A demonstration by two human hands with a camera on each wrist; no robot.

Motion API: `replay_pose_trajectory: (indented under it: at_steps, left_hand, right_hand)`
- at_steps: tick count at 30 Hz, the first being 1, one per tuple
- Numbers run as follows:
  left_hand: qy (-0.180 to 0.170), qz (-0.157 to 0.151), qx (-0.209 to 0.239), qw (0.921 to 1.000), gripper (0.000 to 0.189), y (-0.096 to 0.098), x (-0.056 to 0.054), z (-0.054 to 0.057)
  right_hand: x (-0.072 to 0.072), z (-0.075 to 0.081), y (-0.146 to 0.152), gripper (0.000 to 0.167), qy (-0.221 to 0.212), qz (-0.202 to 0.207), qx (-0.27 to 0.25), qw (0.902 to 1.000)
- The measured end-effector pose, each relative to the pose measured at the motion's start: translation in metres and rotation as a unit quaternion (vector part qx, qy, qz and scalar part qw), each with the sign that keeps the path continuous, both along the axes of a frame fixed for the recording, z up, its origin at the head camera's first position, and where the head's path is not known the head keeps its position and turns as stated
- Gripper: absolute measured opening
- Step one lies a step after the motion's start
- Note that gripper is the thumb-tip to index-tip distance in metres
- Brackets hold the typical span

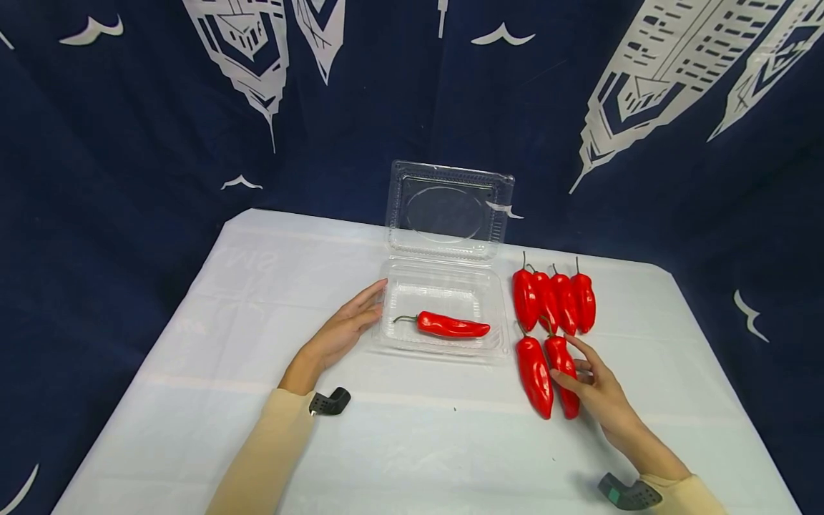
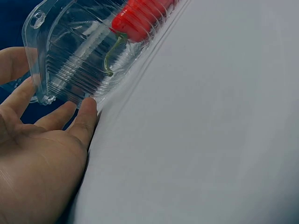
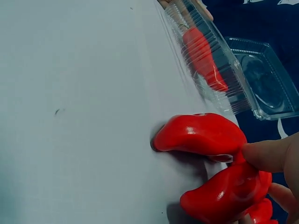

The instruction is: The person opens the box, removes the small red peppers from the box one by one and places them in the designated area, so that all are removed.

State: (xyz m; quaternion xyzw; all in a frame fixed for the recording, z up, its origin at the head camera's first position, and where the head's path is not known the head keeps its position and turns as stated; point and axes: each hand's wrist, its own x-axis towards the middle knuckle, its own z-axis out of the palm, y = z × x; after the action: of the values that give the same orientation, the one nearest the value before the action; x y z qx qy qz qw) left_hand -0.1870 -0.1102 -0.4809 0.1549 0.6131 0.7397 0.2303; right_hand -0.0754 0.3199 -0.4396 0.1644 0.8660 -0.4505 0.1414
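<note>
A clear plastic clamshell container (image 1: 431, 292) stands with its lid (image 1: 447, 214) raised at the back. One red pepper (image 1: 453, 326) lies across its base, green stem to the left. My left hand (image 1: 341, 332) rests its extended fingers against the container's left side; in the left wrist view, the fingertips (image 2: 87, 105) touch the clear wall. On the right, my right hand (image 1: 599, 393) pinches the right front red pepper (image 1: 558, 356) between thumb and fingers, partly hiding it. Immediately left of it lies another red pepper (image 1: 534, 377), apart from the hand.
Behind the front pair, several red peppers (image 1: 563, 300) lie side by side, stems pointing away. All of this is on a white-covered table (image 1: 412, 443). A dark blue patterned cloth (image 1: 386, 114) hangs behind the table's far edge.
</note>
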Motion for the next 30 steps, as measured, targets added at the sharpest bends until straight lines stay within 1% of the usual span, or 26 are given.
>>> replay_pose_trajectory:
  at_steps: [5, 18, 25, 30]
  left_hand:
    - [0.000, 0.004, -0.003, 1.0000, 0.058, -0.0003, 0.0004, 0.0006]
    - [0.002, -0.001, -0.006, 1.0000, 0.057, -0.0008, 0.0018, 0.0026]
    - [0.002, 0.003, -0.009, 1.0000, 0.057, -0.0015, 0.0021, 0.0015]
    - [0.002, 0.003, -0.010, 0.9999, 0.058, -0.0009, 0.0018, 0.0013]
  right_hand:
    - [-0.0018, -0.0006, 0.0004, 0.093, 0.000, 0.002, 0.010, 1.0000]
    - [-0.0043, -0.0022, -0.0005, 0.094, -0.015, 0.007, 0.025, 0.9995]
    - [-0.0046, -0.0020, -0.0005, 0.089, -0.010, 0.017, 0.031, 0.9993]
    - [-0.0055, 0.0012, 0.0010, 0.087, -0.012, 0.021, 0.035, 0.9991]
